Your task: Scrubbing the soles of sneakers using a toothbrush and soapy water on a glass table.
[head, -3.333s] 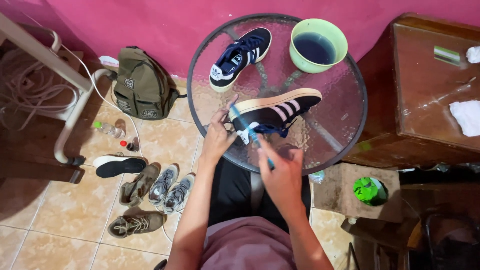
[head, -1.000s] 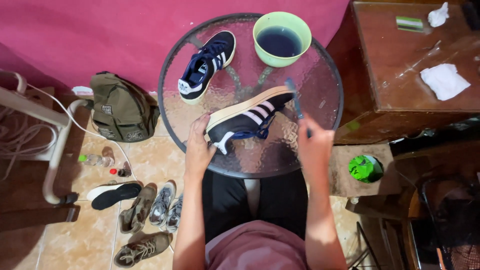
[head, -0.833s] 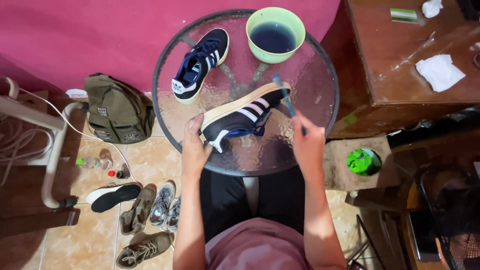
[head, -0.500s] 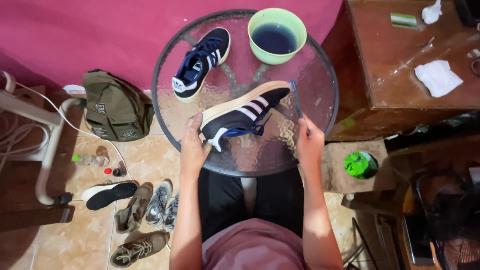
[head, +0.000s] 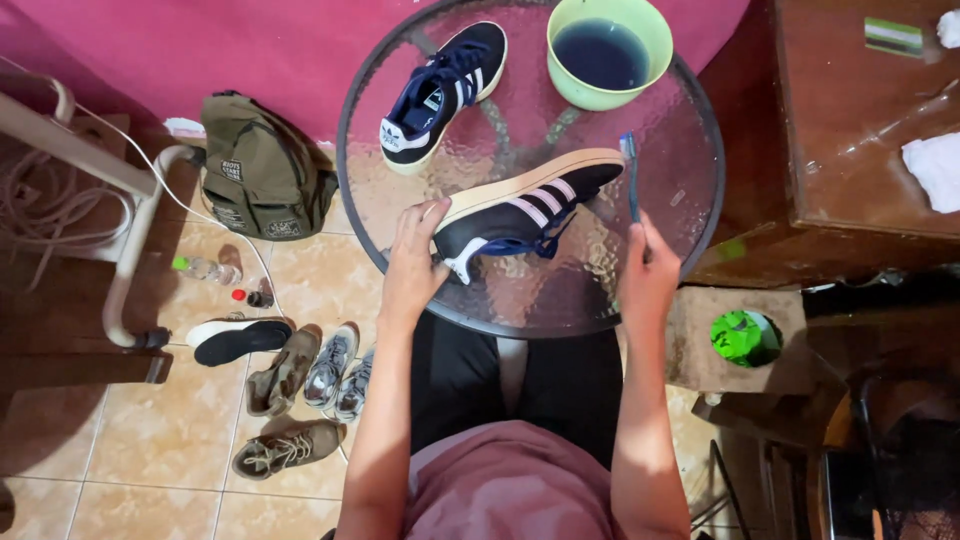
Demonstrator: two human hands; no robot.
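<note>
Left hand (head: 412, 268): fingers spread and half curled over the heel end of the shoe (head: 530, 210), thumb on the near side; it grips the shoe and steadies it.
Shoe: dark, with white side stripes and a tan sole, tipped on its side near the middle of the table (head: 690, 215), sole edge facing far, toe pointing right.
Right hand (head: 648, 278): fingers closed around the lower end of the brush (head: 630, 180); how tightly is hard to tell, since only the back of the hand shows.
Brush: a thin blue toothbrush, held nearly upright in the view, head at the far end, just right of the shoe's toe and seemingly not touching it.
Second shoe (head: 440, 90): same colours, lying sole down on the far left of the table, well apart from both hands.
Bowl (head: 610, 55): green, holding dark water, at the far edge of the table, beyond the brush.
Table: round, clear textured glass, in front of the person's knees.
Floor, left: a green backpack (head: 262, 175) and several worn shoes (head: 300, 370).
Right: a brown wooden cabinet (head: 850, 130) with a white cloth (head: 935, 170) on it.
</note>
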